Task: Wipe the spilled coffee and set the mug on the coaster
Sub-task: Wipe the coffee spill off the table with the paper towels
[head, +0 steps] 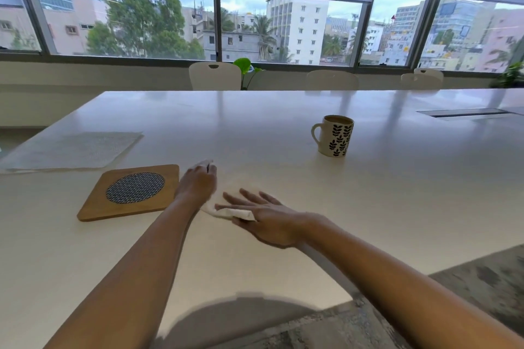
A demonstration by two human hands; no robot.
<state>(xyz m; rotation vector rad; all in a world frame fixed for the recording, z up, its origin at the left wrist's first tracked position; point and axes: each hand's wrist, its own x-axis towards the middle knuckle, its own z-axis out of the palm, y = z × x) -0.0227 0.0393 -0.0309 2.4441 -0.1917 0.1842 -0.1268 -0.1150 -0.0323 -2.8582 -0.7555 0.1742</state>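
Table [368,193] top: smooth, white, semi-gloss, mirrors the windows. Mug [336,136]: glazed ceramic, shiny, cream with black leaf print. Coaster [96,207]: matt wood board with a round, finely patterned, textured inlay [135,187]. Wipe [229,212]: soft, white, crumpled, matt, probably paper tissue since the blur hides any weave. Sheet [73,150] at left: white, matt, embossed.

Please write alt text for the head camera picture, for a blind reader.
A person's right hand presses flat on a white paper napkin on a white table while the left hand grips its far edge. A square wooden coaster with a patterned round centre lies left of them; a cream mug with black leaf print stands apart, back right.
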